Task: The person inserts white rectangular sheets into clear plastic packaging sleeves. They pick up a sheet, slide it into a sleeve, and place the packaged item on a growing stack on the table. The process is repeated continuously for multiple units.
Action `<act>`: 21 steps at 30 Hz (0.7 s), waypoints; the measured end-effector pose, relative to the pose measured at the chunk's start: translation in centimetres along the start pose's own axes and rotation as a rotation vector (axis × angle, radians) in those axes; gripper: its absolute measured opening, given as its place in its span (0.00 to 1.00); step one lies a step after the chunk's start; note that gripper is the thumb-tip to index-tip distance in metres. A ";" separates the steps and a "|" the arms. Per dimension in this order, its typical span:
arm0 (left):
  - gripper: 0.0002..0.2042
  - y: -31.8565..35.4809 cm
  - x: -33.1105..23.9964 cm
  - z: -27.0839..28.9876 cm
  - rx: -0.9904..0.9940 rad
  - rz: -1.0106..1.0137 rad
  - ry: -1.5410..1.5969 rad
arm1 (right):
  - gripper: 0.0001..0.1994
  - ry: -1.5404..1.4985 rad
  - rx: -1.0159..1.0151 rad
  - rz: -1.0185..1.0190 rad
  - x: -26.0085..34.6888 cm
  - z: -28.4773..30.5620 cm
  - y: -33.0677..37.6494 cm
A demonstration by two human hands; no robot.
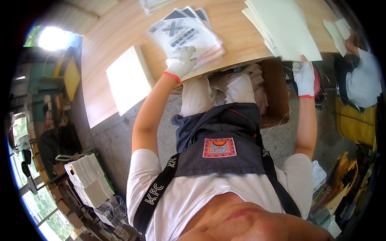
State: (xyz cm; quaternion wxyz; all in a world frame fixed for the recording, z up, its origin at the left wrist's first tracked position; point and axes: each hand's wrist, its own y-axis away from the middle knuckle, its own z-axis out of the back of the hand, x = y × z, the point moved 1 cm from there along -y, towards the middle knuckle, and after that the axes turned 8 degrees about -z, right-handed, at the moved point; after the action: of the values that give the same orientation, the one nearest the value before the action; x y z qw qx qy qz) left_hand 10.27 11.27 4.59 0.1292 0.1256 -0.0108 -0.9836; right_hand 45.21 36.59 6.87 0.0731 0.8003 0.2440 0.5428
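Observation:
My left hand [181,62], in a white knit glove with a red cuff, lies on the near edge of a fanned pile of translucent printed bags [183,34]. Its fingers rest on the top bag with the thumb apart. Over on the right, my right hand [304,78] wears a matching glove, a bare fingertip showing. It pinches the near edge of a cream paper sheet [287,30] on top of a stack that reaches the table's edge; the fingers underneath are hidden.
A bright white paper stack [128,80] lies left on the wooden table [233,32]. Below the table stands a brown cardboard box [277,92]. Another person [364,78] sits at far right, handling pale sheets [335,37]. A crate of paper stacks [88,176] stands on the left floor.

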 end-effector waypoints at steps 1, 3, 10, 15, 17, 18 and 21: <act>0.17 0.6 -0.2 0.4 0.046 0.077 -0.075 | 0.06 -0.018 0.057 -0.002 -0.4 -0.8 0.7; 0.17 1.1 0.0 0.3 0.076 0.170 -0.170 | 0.06 -0.048 0.170 -0.002 -0.9 -1.8 2.3; 0.19 2.1 3.3 -2.1 -0.173 0.169 -0.030 | 0.22 0.156 0.535 -0.469 -8.1 -3.2 6.3; 0.11 3.5 3.8 -3.1 -0.413 0.114 -0.009 | 0.19 -0.049 0.498 -0.518 -13.6 -2.7 6.2; 0.10 3.6 3.7 -2.8 -0.428 0.158 -0.003 | 0.19 -0.038 0.399 -0.505 -15.6 -2.0 5.7; 0.10 3.6 3.6 -2.5 -0.435 0.178 0.000 | 0.19 -0.044 0.402 -0.501 -16.3 -1.8 5.6; 0.11 3.8 4.3 -1.7 -0.422 0.099 0.370 | 0.18 -0.133 0.361 -0.491 -16.6 -3.5 7.3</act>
State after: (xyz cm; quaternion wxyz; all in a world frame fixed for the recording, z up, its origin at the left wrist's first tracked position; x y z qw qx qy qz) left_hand 7.60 6.55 2.07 0.2002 0.2724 0.2120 -0.9169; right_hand 39.45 21.87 -2.77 0.0747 0.7511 0.5172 0.4035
